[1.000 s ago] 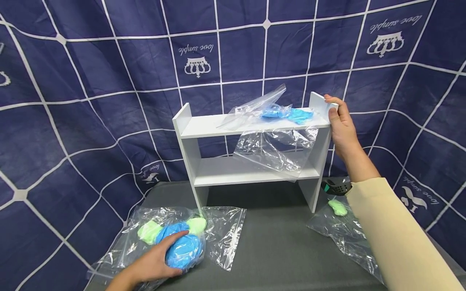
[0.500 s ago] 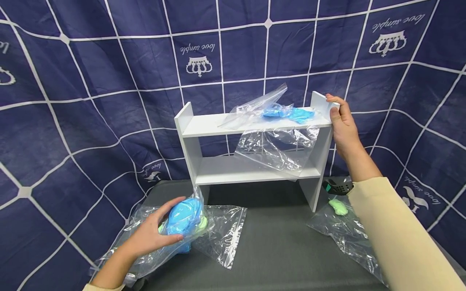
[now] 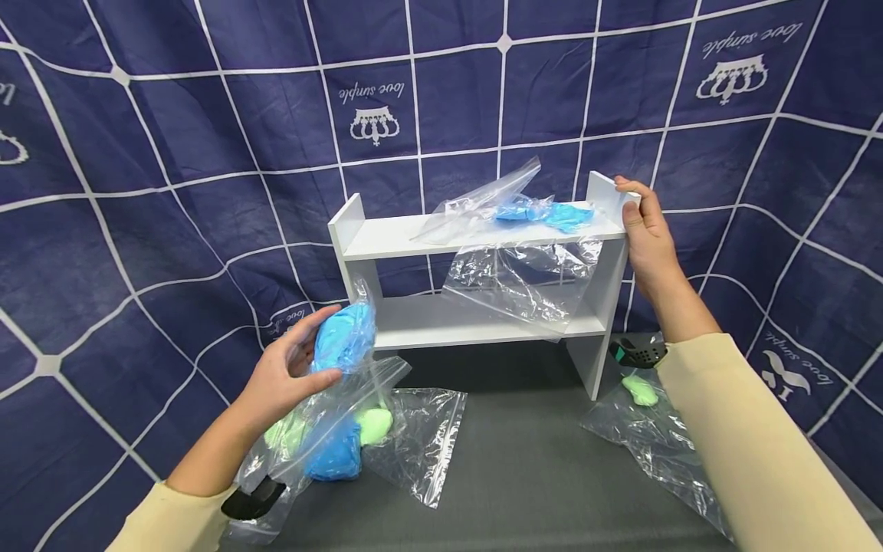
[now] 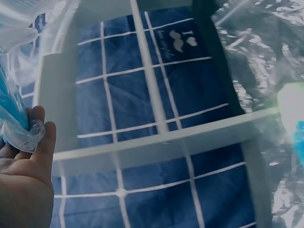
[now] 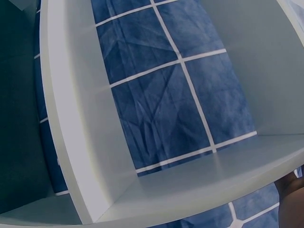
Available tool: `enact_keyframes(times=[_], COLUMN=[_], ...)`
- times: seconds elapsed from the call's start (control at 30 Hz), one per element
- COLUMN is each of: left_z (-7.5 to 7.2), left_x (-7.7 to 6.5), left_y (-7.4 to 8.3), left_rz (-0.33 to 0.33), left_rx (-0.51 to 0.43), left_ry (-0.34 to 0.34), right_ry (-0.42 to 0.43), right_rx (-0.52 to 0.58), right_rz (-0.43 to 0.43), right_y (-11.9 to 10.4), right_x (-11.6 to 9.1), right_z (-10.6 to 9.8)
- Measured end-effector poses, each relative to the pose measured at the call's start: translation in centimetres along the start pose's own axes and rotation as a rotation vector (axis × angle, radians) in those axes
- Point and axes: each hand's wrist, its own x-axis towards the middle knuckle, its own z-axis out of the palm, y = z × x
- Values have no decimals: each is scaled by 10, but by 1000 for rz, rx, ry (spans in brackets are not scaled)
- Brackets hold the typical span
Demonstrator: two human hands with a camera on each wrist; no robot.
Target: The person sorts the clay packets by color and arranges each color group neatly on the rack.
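In the head view, my left hand (image 3: 279, 379) holds a clear plastic bag with a soft blue lump (image 3: 343, 337) in it, thumb and fingers around the blue part. It is raised in front of the left side of a small white two-tier shelf (image 3: 428, 322). The bag's loose end hangs over the bags below. My right hand (image 3: 648, 238) grips the upper right side panel of the shelf, thumb in front. The left wrist view shows the fingers (image 4: 45, 137) curled under the bagged blue lump (image 4: 10, 102). Only part of the right hand (image 5: 292, 199) shows in the right wrist view.
A zip bag with blue contents (image 3: 569, 218) lies on the top board, its plastic draping over the front. Below left lie bags with a blue lump (image 3: 334, 452) and pale green lumps (image 3: 375, 426). Another bagged green lump (image 3: 640, 391) lies right. A patterned blue curtain (image 3: 455, 100) hangs behind.
My left hand has lifted the bagged blue lump off the pile at lower left, up towards the shelf's left side. The right hand has stayed on the side panel.
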Motion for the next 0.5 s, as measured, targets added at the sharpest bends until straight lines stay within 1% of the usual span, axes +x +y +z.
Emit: enact_keyframes(times=[0.1, 0.17, 0.23, 0.33, 0.4, 0.5], left_z=[0, 1, 3, 7, 10, 15], left_x=[10, 17, 27, 44, 55, 71], left_y=[10, 18, 27, 40, 47, 56], left_rz=[43, 61, 74, 75, 81, 80], left_rx=[-52, -61, -98, -171, -227, -247], left_ry=[22, 59, 102, 163, 192, 237], right_ry=[-1, -1, 4, 13, 15, 10], right_rx=[-10, -10, -2, 11, 16, 19], right_rz=[8, 12, 7, -5, -9, -5], right_y=[-1, -2, -4, -5, -6, -6], right_x=[-1, -2, -3, -3, -2, -3], right_z=[1, 2, 2, 1, 1, 3])
